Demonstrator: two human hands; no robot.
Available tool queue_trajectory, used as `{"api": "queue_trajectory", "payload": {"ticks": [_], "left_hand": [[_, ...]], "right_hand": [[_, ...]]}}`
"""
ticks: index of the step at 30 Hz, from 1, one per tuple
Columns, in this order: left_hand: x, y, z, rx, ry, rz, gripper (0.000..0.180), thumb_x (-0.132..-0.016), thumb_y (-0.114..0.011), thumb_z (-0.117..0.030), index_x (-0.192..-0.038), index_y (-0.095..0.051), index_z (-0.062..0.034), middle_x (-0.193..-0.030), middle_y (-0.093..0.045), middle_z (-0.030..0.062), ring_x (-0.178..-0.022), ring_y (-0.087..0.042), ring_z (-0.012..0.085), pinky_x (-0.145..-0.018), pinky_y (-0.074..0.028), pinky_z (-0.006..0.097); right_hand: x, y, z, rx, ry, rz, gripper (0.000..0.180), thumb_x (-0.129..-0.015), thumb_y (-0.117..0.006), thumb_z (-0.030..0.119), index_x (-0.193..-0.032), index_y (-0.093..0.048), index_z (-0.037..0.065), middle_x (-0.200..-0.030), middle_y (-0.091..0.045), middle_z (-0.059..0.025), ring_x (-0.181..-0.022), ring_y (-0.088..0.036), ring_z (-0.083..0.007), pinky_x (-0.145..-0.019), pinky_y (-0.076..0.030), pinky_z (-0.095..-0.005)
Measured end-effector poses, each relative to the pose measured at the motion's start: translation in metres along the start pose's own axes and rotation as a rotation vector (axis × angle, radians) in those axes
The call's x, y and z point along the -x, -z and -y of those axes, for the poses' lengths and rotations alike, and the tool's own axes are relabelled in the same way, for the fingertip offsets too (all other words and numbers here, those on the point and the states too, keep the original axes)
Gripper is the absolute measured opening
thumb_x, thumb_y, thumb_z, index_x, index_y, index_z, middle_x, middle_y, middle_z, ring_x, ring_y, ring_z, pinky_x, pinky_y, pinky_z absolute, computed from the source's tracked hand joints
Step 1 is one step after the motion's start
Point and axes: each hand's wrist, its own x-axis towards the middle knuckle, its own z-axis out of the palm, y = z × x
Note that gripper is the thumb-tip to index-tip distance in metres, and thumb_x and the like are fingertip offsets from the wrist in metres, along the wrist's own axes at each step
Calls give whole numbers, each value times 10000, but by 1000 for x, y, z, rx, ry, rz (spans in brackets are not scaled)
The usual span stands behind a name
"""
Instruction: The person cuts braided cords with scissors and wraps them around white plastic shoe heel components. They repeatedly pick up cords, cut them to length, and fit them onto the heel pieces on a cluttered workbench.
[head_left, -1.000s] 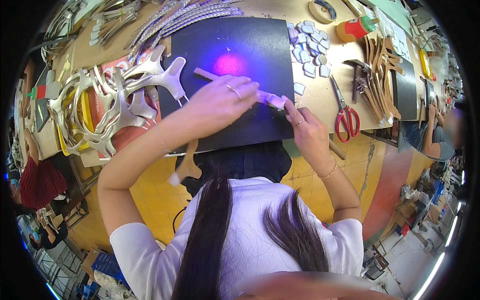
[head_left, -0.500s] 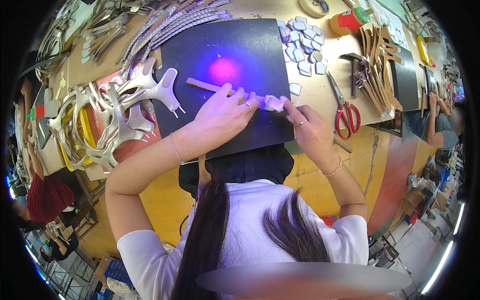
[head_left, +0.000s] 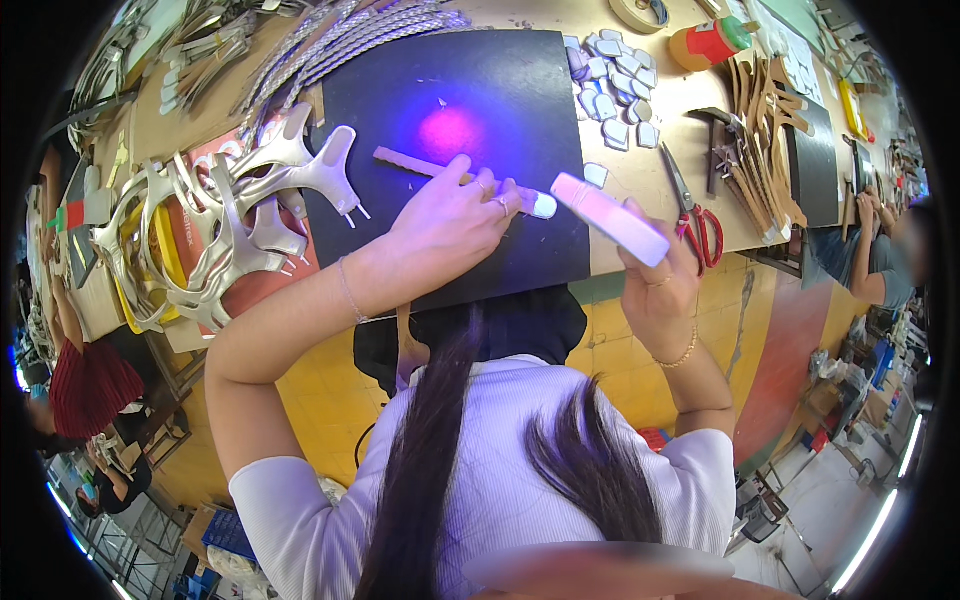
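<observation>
On a black board (head_left: 400, 90), my left hand (head_left: 455, 215) presses a narrow brown strap (head_left: 405, 163) with a scalloped edge. Beyond my fingers, the strap's right end carries a whitish rounded tip (head_left: 544, 206). My right hand (head_left: 660, 285) is closed on a hammer, whose long head (head_left: 610, 218) is raised to the right of that tip, apart from it. The hammer's handle is hidden by the hand. Purple-pink light falls on the board just beyond my left hand.
Silvery strap pieces (head_left: 235, 210) are heaped at left, with braided straps (head_left: 330, 50) behind. To the right are several small pale tabs (head_left: 620, 80), red-handled scissors (head_left: 690, 210), brown straps (head_left: 755, 150), a red bottle with green cap (head_left: 705, 45) and a tape roll (head_left: 640, 12).
The hammer has lifted off the strap's right end and moved right with my right hand, uncovering the whitish tip. My left hand stays nearly in place on the strap.
</observation>
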Motion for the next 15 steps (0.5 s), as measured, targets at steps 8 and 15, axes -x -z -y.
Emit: {"api": "queue_trajectory", "payload": {"ticks": [8, 15], "left_hand": [[0, -2, -2, -27, -2, -33, 419, -872, -560, -143, -1269, -619, -25, -1274, -576, 75, -1120, -579, 231, -1007, -445, 442], [-1, 0, 2, -39, -12, 6, 415, -876, -557, -150, -1268, -624, -29, -1287, -574, 78, -1140, -576, 237, -1008, -445, 451]], "right_hand": [[-1, 7, 2, 134, -36, 147, 550, -852, -691, 64, -1379, -608, 196, -786, -597, -33, -613, -598, -200, -551, -502, -339], [6, 0, -4, 228, -13, 342, 593, -806, -709, 23, -1367, -620, 191, -827, -633, -53, -653, -622, -217, -563, -505, -324]]}}
